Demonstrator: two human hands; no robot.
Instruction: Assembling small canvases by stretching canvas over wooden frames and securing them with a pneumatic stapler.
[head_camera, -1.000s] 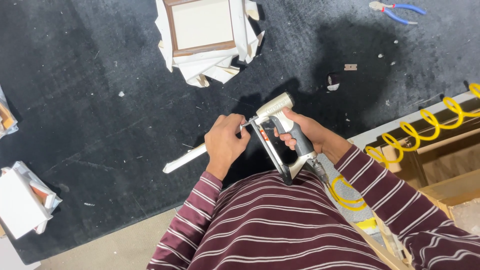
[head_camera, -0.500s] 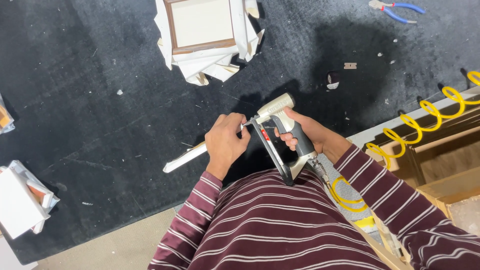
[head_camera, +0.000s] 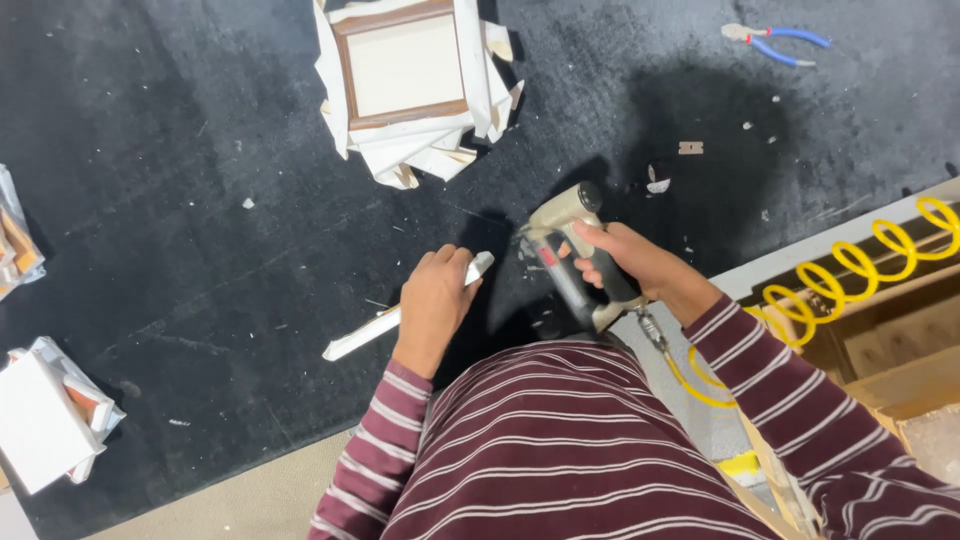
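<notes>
Head view: the left hand (head_camera: 433, 305) is clenched around a long white strip (head_camera: 400, 312), whose long axis slants from low on that hand's outer side up toward the right hand (head_camera: 625, 262). The right hand is wrapped around the handle of a pneumatic stapler (head_camera: 568, 250), its nose just beside the strip's upper end, apart from it. A yellow coiled hose (head_camera: 850, 275) trails off beyond the right wrist.

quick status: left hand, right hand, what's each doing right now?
Left hand: closed on a white strip lying on the black mat.
Right hand: closed on the handle of a grey staple gun.
</notes>
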